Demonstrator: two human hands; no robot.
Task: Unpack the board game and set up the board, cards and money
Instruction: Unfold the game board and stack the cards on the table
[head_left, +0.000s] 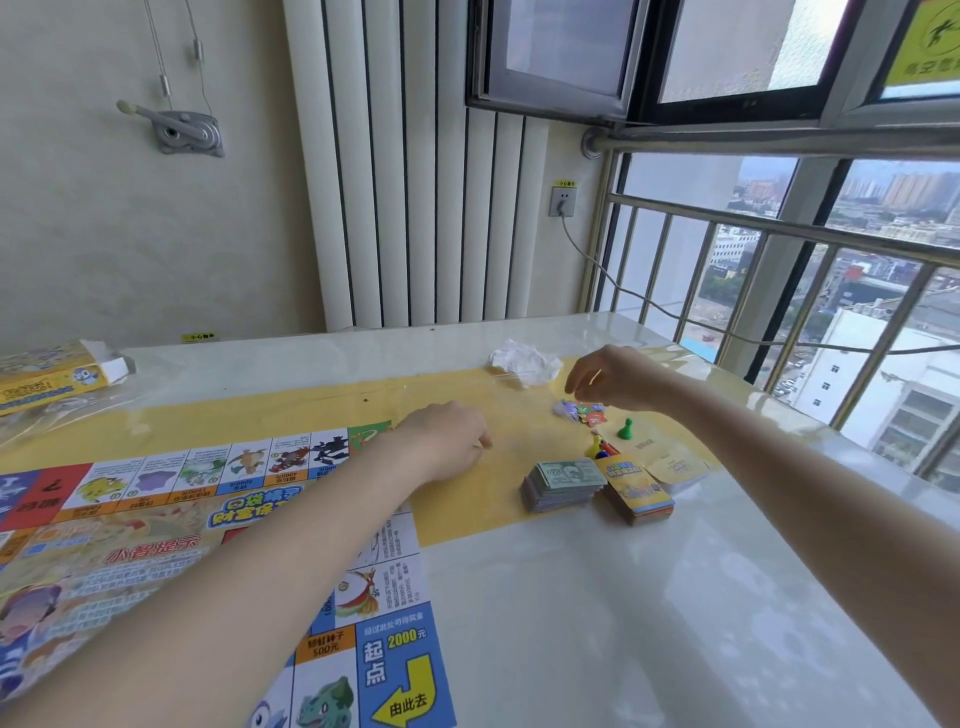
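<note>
Board (156, 519) unfolded by left hand (447, 441), fingers curled, grip unclear | right hand (613, 382) loose above tokens (582, 410) | risk: sleeve-sweep topples money (563, 483)

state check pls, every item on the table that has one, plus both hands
game board: unfolded, flat on the table.
money stack: stacked, beside the board.
card deck: stacked, right of the money.
yellow cards: flat pile, behind the deck.
green pawn: upright.
small tokens: loose heap.
game box: end flap open, far left.
crumpled wrapper: discarded.
left hand: fingers curled, contents unclear.
right hand: fingers loosely curled above the tokens, apparently empty.
</note>
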